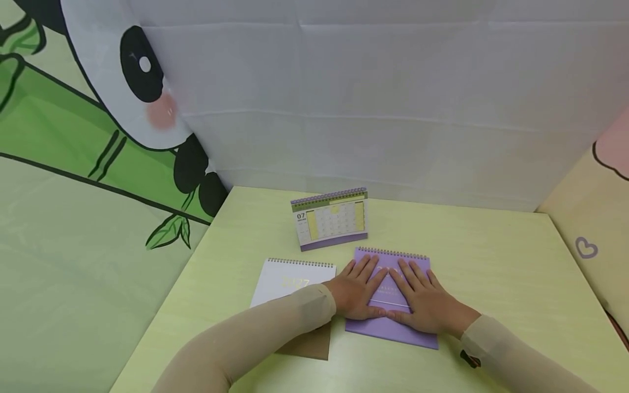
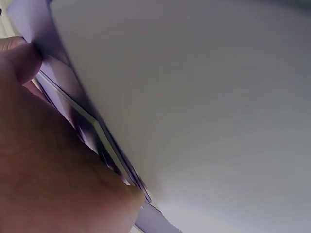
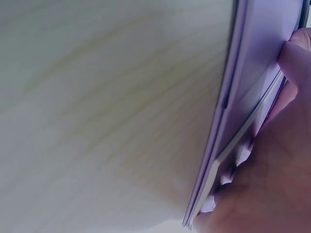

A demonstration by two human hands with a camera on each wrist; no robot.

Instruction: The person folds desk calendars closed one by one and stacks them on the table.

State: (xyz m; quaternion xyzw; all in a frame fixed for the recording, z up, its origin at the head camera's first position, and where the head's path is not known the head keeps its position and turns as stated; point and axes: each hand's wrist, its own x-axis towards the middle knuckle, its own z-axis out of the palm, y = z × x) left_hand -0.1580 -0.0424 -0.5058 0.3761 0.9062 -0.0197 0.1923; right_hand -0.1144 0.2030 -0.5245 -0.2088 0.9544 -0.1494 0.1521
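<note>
A purple spiral-bound desk calendar lies flat on the table, its wire binding on the far side. My left hand rests on its left half with the fingers straight and spread. On the right half my right hand lies the same way, palm down. The two thumbs nearly meet near the middle of the cover. In the left wrist view, the left hand is seen close against the purple cover. The right wrist view has the right hand against the calendar's edge.
A white calendar marked 2027 lies to the left, partly under my left sleeve, with a brown board at its near end. Behind stands an open desk calendar showing month 07. A white cloth backdrop hangs beyond the table.
</note>
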